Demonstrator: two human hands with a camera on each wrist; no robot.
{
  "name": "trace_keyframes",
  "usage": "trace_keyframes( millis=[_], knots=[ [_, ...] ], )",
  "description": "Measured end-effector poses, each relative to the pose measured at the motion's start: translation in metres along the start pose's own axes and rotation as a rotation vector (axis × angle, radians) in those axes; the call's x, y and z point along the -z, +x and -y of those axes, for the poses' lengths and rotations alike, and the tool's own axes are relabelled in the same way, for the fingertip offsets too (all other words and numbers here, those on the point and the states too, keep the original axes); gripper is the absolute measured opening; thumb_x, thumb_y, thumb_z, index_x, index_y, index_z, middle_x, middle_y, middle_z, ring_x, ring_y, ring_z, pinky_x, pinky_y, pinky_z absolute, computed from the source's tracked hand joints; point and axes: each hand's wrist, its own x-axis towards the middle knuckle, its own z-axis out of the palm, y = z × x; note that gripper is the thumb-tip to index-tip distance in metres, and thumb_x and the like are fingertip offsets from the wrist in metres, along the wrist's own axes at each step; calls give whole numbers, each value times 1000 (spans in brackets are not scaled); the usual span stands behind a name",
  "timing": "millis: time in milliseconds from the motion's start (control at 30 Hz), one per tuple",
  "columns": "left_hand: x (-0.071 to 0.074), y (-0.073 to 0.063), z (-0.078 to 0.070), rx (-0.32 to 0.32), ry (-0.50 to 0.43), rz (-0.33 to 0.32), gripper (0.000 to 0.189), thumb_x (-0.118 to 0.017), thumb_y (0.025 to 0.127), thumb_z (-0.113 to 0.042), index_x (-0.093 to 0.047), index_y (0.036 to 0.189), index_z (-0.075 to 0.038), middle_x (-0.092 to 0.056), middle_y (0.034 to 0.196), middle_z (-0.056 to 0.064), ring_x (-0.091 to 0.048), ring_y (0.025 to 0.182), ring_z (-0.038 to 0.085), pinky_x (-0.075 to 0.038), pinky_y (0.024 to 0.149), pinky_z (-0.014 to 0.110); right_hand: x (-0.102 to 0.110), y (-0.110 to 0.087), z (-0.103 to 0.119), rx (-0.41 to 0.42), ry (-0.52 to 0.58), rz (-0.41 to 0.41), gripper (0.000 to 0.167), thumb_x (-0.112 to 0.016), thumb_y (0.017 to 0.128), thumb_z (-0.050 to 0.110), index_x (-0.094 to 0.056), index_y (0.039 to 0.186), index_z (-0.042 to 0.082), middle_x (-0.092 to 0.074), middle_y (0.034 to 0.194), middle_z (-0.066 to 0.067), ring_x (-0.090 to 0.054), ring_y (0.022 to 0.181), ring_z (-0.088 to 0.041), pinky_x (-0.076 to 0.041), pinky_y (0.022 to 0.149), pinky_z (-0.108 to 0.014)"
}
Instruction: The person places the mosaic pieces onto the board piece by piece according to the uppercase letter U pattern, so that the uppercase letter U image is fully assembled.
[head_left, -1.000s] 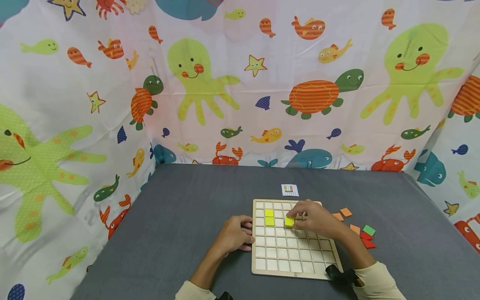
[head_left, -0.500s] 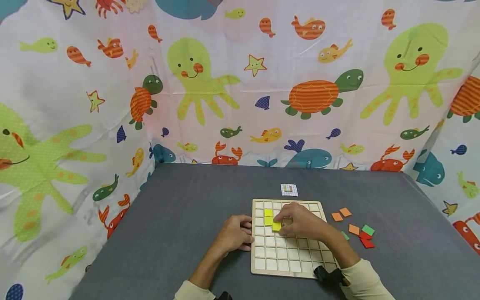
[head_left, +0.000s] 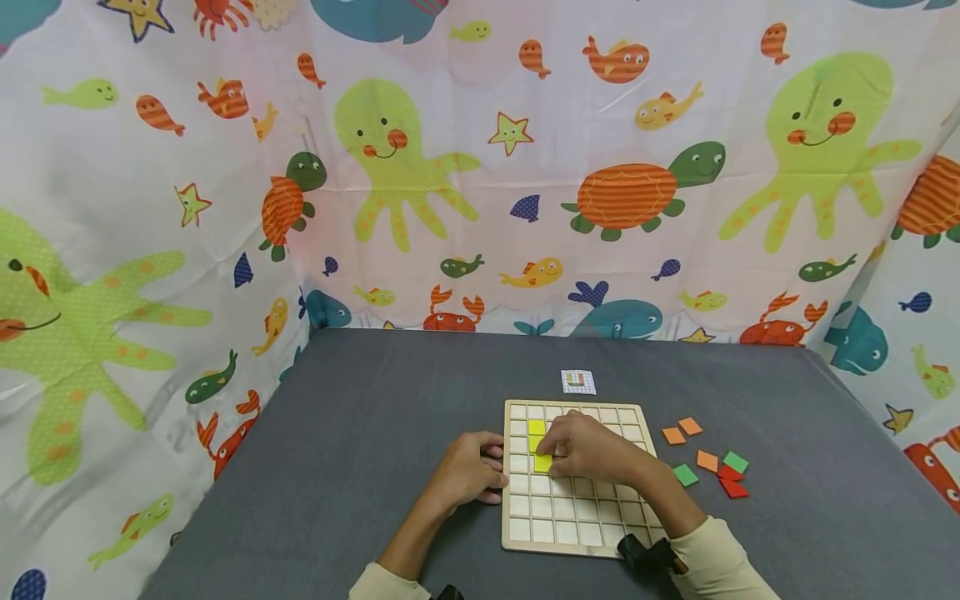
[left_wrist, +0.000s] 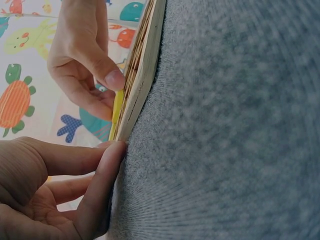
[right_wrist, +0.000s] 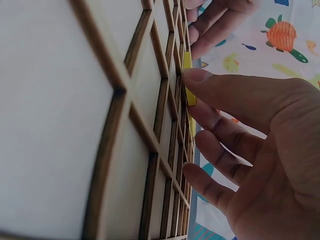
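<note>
A wooden grid board [head_left: 564, 507] lies on the grey cloth. At its left edge my left hand [head_left: 471, 468] holds on, thumb and forefinger meeting at the rim in the left wrist view. My right hand [head_left: 592, 450] is over the board's upper left part. Between its thumb and forefinger it pinches a yellow square tile [right_wrist: 189, 95], standing tilted against the grid in the right wrist view. From the head, this yellow tile [head_left: 542, 464] appears just below two other yellow tiles [head_left: 536, 427], stacked in one column. The right fingers partly cover the lower of those two.
Right of the board lie loose square tiles: orange [head_left: 707, 460], green [head_left: 686, 475] and red [head_left: 734, 488], some overlapping. A small card [head_left: 578, 382] with a coloured grid pattern lies beyond the board. A printed sea-animal curtain [head_left: 450, 275] hangs behind and beside the table.
My right hand has moved left across the board with the yellow tile, to below the other yellow tiles. A green tile at the right has come into view. The left hand stays put.
</note>
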Motion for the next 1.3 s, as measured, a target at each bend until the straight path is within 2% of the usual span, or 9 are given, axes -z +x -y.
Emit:
trace_keyframes(
  millis=[333,533,867,967,1167,1300],
  knots=[
    [0,1,1,2,2,-3,58,-78,80,17,-64,136,6,-65,113,15,-70,94,22,-66,58,36,-1,0,0,-20,-23,4,25,-89,85,16,-84,109,14,-74,102,7,-59,93,-13,-53,85,-35],
    [0,1,2,4,3,-4,58,-78,80,16,-64,136,6,-65,114,16,-70,94,23,-66,58,36,-1,1,-1,3,-23,-4,22,-89,86,17,-84,107,14,-73,100,6,-61,91,-14,-53,81,-34],
    [-1,1,0,4,3,-1,58,-79,80,16,-65,135,6,-65,114,16,-70,93,22,-66,57,36,-2,3,0,22,-40,-2,21,-88,87,15,-84,107,13,-75,101,6,-64,91,-13,-54,93,-44],
    [-1,1,0,4,3,-1,57,-79,80,16,-65,135,6,-65,113,16,-70,93,22,-66,57,36,-2,3,0,14,-43,-4,20,-88,87,15,-84,107,14,-75,101,6,-64,91,-12,-53,95,-44],
    [-1,1,0,5,-6,-5,58,-79,80,16,-65,135,6,-65,114,16,-70,93,22,-66,58,36,1,-3,-2,-18,-42,-19,19,-86,87,16,-84,106,14,-74,102,5,-62,94,-16,-54,84,-38],
    [-1,0,0,3,1,-11,58,-79,80,17,-65,136,6,-65,114,16,-69,94,22,-66,57,36,7,-10,-6,-54,-38,-34,21,-86,87,19,-84,108,15,-74,105,7,-62,97,-15,-55,84,-38]
  ],
)
